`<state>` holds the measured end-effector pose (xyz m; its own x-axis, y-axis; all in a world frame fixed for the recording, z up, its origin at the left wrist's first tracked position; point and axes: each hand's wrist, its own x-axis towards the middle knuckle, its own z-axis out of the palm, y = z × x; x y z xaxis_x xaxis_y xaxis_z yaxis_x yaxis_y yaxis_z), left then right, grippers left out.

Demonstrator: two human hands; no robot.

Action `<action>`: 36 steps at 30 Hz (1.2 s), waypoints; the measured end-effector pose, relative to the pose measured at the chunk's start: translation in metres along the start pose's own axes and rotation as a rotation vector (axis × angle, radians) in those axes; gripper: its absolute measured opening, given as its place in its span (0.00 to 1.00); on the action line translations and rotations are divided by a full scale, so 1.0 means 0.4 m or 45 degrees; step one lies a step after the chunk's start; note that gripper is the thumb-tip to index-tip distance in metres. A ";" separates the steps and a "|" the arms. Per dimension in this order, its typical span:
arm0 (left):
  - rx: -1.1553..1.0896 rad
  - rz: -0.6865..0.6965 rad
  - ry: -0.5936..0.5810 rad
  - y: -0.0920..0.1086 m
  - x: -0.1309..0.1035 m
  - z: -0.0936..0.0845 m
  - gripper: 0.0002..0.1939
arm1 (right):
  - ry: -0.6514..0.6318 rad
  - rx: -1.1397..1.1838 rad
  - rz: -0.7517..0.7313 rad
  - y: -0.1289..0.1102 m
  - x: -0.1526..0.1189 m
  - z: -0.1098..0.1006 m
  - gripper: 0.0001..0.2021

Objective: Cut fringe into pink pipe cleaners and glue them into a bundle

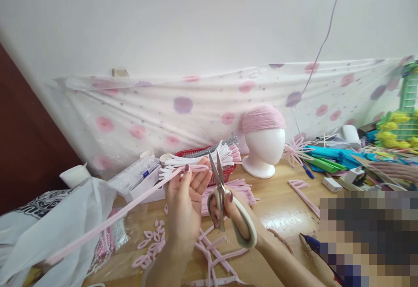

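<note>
Between the thumb and fingers of my left hand (187,191) is a long pink fuzzy strip (107,223), its near end bent into a narrow loop over my palm. The strip trails down to the lower left. My right hand (233,213) holds scissors (219,173) with pale handles, the blades parted and pointing up, just right of the loop. Small pink loops (153,245) lie on the table to the left of my left forearm. Cut pink strips (214,252) lie crossed below my hands.
Behind my hands, a red basket (232,174) holds white, pink and silver stems. A white foam head (264,147) wears pink strands. Blue and green bundles (339,156), a person's hand (398,171) and a blurred, pixelated area are at right. A clear box (140,178) stands left.
</note>
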<state>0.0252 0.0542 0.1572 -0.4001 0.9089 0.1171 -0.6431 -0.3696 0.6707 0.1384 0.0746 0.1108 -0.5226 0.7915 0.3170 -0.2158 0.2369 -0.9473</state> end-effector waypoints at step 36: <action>0.310 -0.108 -0.136 0.048 0.012 -0.017 0.06 | 0.606 -1.585 -0.990 -0.047 0.027 -0.108 0.09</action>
<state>0.0065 0.0503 0.1658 -0.2718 0.9547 0.1209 -0.4905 -0.2455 0.8361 0.1723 0.1030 0.1298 -0.2559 0.2973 0.9198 0.6273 0.7750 -0.0760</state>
